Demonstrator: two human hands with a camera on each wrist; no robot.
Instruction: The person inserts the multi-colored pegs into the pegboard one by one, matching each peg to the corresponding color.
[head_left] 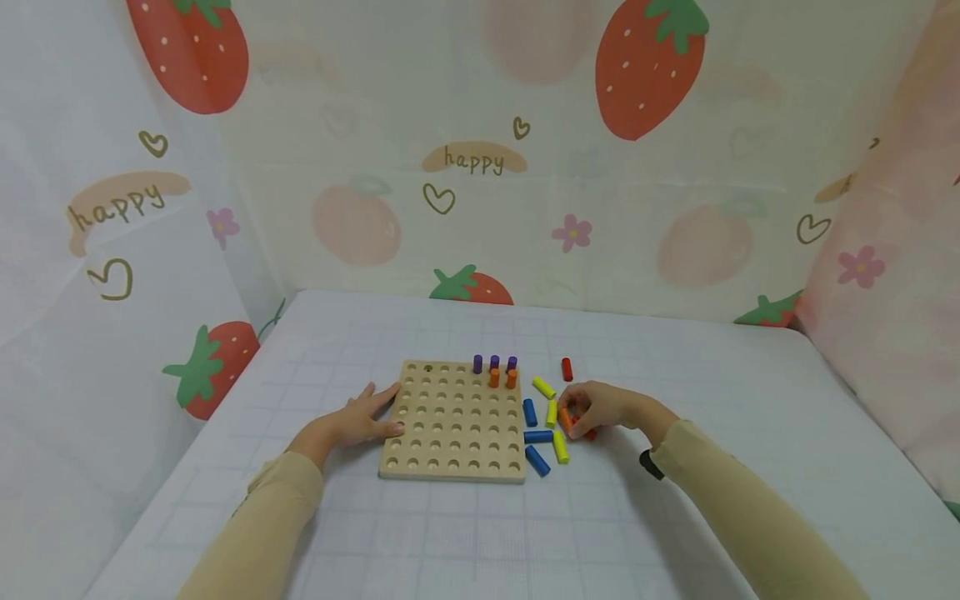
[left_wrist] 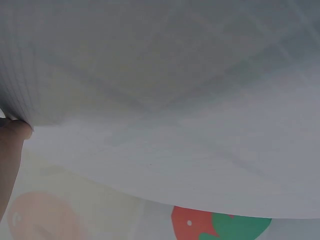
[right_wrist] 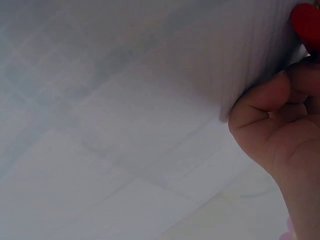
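A wooden pegboard [head_left: 457, 423] with rows of round holes lies flat on the table. Three purple pegs [head_left: 494, 363] stand in its far row at the right, with two orange pegs [head_left: 512, 380] in the row before them. My left hand [head_left: 360, 418] rests at the board's left edge, fingers and thumb spread. To the right of the board, my right hand [head_left: 600, 405] pinches a loose orange peg [head_left: 566, 422] between thumb and fingers, low over the table. Red pegs [head_left: 591, 434] show partly beneath that hand. In the right wrist view, a red peg [right_wrist: 306, 25] appears beyond the curled fingers.
Blue pegs [head_left: 537, 437] and yellow pegs [head_left: 561, 447] lie scattered between the board and my right hand. A single red peg [head_left: 567, 369] lies farther back. The white table [head_left: 420, 533] ends at a strawberry-print curtain [head_left: 480, 225] behind and at both sides.
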